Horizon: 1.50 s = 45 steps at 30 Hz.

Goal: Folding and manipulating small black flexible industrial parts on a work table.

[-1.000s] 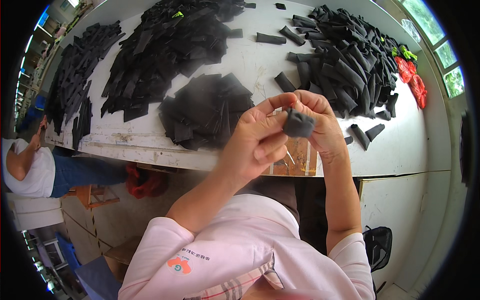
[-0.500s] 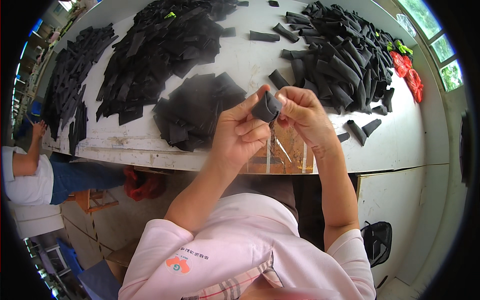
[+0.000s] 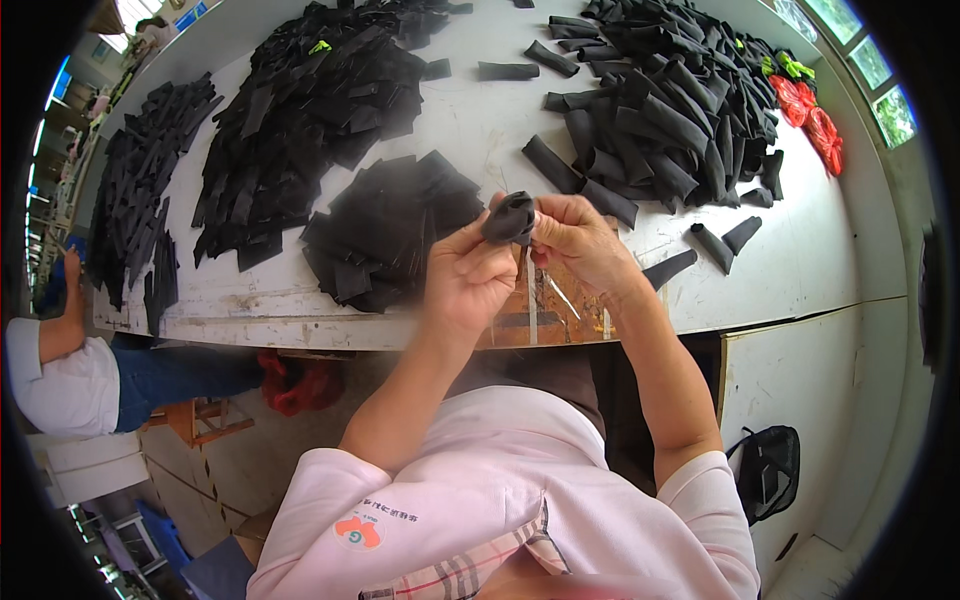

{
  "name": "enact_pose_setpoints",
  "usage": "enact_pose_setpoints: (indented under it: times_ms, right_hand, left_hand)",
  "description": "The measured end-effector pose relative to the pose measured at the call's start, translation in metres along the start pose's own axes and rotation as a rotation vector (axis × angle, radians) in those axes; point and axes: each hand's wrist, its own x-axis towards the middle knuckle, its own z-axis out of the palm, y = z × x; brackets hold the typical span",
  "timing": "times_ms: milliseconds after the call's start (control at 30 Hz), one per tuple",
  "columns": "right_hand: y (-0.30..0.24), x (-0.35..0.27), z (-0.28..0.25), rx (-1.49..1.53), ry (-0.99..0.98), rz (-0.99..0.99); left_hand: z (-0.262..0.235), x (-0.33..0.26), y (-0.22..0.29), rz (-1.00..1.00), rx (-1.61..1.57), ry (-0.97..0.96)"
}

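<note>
A small black fabric tube (image 3: 510, 218) is bunched up between my two hands above the table's front edge. My left hand (image 3: 472, 272) grips it from the left, its fingers curled underneath. My right hand (image 3: 583, 240) pinches its right side between thumb and fingers. Just left of my hands lies a fanned stack of flat black fabric pieces (image 3: 385, 230). To the right, a heap of rolled black fabric tubes (image 3: 680, 120) spreads over the table, with a few loose ones near my right wrist.
A large pile of flat black pieces (image 3: 300, 120) and a narrower pile (image 3: 145, 180) cover the table's left side. Red plastic bags (image 3: 810, 120) sit by the right wall. At the left edge another person (image 3: 60, 370) is beside the table. A black bag (image 3: 770, 470) hangs at lower right.
The fabric in my hands has gone from a flatter, open-ended shape to a crumpled, folded-in one. My view has shifted slightly, and both hands stay together on it.
</note>
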Motion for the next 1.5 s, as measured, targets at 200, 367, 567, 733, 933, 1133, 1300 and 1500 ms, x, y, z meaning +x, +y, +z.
enact_pose_setpoints:
  times_ms: [200,367,567,733,933,1133,1300,1500]
  right_hand:
    - [0.012,-0.005,-0.001,0.217,0.04,0.076]
    - [-0.02,-0.004,0.0,0.14,-0.091,-0.113]
    - [0.042,-0.007,-0.005,0.278,0.009,-0.051]
    - [0.029,-0.01,-0.006,0.109,0.071,-0.075]
    - [-0.019,-0.026,0.007,-0.266,0.248,-0.413]
    - [-0.007,-0.019,0.005,-1.221,0.109,-0.488]
    - [0.008,-0.023,0.008,-1.033,0.202,-0.377]
    - [0.024,-0.025,0.005,-0.705,0.187,-0.37]
  left_hand:
    - [-0.004,-0.006,-0.001,-0.009,0.399,-0.045]
    - [0.019,-0.027,-0.032,0.341,1.066,-0.21]
    - [-0.015,-0.017,-0.018,0.4,1.284,0.069]
    - [0.007,-0.011,-0.011,1.068,2.106,-0.256]
    - [0.02,-0.015,-0.025,0.958,1.656,-0.276]
    - [-0.009,-0.018,-0.012,0.908,1.314,-0.244]
    - [0.005,-0.008,-0.02,0.62,1.377,-0.219]
    - [0.024,0.004,-0.02,0.489,1.92,-0.195]
